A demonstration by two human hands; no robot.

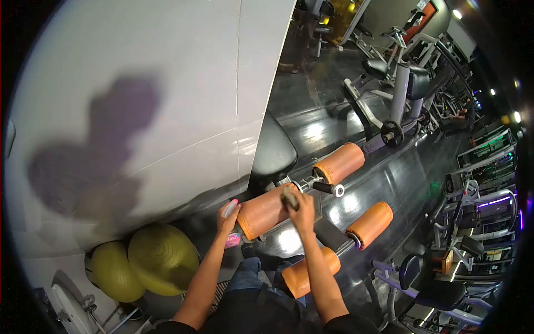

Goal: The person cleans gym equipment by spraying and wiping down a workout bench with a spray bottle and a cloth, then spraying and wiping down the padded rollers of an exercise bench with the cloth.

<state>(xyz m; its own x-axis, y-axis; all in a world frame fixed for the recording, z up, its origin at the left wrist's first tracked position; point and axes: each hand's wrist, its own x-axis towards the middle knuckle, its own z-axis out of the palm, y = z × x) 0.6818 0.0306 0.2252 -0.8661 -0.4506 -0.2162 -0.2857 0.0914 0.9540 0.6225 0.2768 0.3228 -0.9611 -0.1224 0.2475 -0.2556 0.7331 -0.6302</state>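
Orange-brown covering, smooth and faintly glossy, wraps the padded roller (264, 214) between the two hands, mounted on a machine in front of the person. The right hand (301, 214) pinches what looks like a bunched dark cloth (288, 198) at the roller's far end; whether it presses hard, I cannot tell. The left hand (227, 221) curls round a pink-marked bottle (232, 240) beside the near end.

I judge the cloth light and limp, best gathered under the fingertips. The bottle seems light and fairly stiff, perhaps slippery if wet, so its upper part suits the grip. The roller is probably firm foam.

Counted: one cloth, one bottle, two yellow-green exercise balls (163, 260) and four rollers — this one, an upper roller (340, 163), a right-hand roller (371, 224) and a lower roller (296, 276) partly behind the right forearm.
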